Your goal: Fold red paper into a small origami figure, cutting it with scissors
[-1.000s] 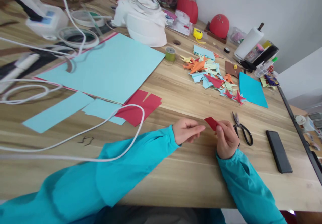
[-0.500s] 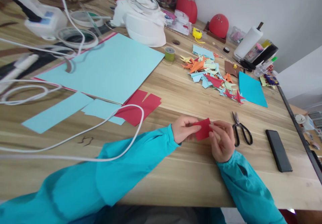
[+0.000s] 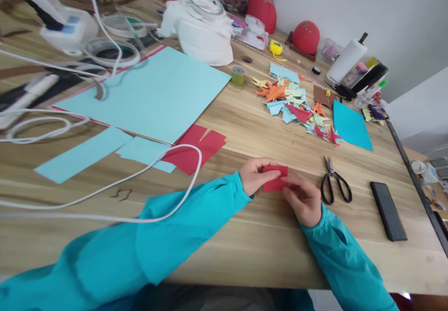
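Note:
A small piece of red paper (image 3: 272,185) is held just above the wooden table, between my two hands. My left hand (image 3: 255,176) pinches its left part, thumb on top and fingers behind. At the paper's right edge, the thumb and fingertips of my right hand (image 3: 305,200) close on it. Black-handled scissors (image 3: 331,180) lie to the right of my right hand, blades pointing away. Left of my hands are larger red paper pieces (image 3: 196,155). Folded paper shapes in several colours (image 3: 290,101) form a pile farther back.
A light blue sheet (image 3: 150,96) and blue strips (image 3: 84,155) cover the left side. A white cable (image 3: 200,157) loops across near my left sleeve. A black phone (image 3: 388,210) lies at the right, with a blue paper stack (image 3: 352,124) behind it. A green thread spool (image 3: 238,75) stands mid-table.
The red paper has turned from tilted to nearly level and shifted slightly left. My right hand has moved left with its edge, while my left hand has stayed almost in place.

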The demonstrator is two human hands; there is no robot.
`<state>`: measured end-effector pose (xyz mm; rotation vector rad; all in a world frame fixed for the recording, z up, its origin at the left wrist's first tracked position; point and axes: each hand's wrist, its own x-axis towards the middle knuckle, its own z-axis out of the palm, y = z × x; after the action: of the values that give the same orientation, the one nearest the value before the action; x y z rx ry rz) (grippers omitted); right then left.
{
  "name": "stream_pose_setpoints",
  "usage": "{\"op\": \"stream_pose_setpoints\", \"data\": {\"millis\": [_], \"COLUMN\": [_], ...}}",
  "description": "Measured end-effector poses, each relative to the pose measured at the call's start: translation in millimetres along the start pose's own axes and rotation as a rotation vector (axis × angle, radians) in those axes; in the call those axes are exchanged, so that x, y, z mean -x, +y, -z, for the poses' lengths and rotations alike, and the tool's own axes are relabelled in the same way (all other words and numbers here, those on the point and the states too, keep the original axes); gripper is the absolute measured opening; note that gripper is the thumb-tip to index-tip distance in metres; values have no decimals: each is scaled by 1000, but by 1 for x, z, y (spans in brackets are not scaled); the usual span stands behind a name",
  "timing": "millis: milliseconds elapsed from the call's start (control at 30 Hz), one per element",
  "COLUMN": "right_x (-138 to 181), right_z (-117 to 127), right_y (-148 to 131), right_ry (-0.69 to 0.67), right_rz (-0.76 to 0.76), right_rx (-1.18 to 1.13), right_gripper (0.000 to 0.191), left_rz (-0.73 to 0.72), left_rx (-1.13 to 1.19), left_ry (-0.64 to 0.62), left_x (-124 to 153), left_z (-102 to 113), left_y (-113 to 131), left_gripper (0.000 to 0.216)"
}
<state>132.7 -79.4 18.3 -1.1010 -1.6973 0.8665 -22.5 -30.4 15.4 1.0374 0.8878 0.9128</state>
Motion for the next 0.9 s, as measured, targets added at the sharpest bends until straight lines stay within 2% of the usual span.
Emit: {"op": "stream_pose_setpoints", "data": {"millis": [100, 200, 333, 433, 567, 733, 900], "right_x": [0, 0, 2, 2, 3, 2, -4], "right_z": [-1, 0, 2, 3, 2, 6, 10], "right_y": [-6, -8, -5, -1, 4, 6, 1], "right_ry": [-166, -217, -165, -47, 67, 11, -71], "right_rz": [71, 90, 30, -2, -41, -24, 80], "right_rx": [80, 139, 73, 33, -4, -50, 18], "right_gripper": [19, 21, 21, 17, 24, 30, 22], "left_rz": [-57, -94, -60, 32, 78, 60, 60], "left_rx": [-20, -31, 13, 72, 148, 153, 128], "left_ry": [-3, -63, -108, -120, -139, -122, -100], "left_x": [-2, -5, -6, -3, -1, -3, -5], "left_z": [0, 1, 3, 2, 1, 4, 4], "left_y": [0, -6, -7, -1, 5, 2, -8], "left_gripper": [25, 29, 32, 35, 41, 35, 41]}}
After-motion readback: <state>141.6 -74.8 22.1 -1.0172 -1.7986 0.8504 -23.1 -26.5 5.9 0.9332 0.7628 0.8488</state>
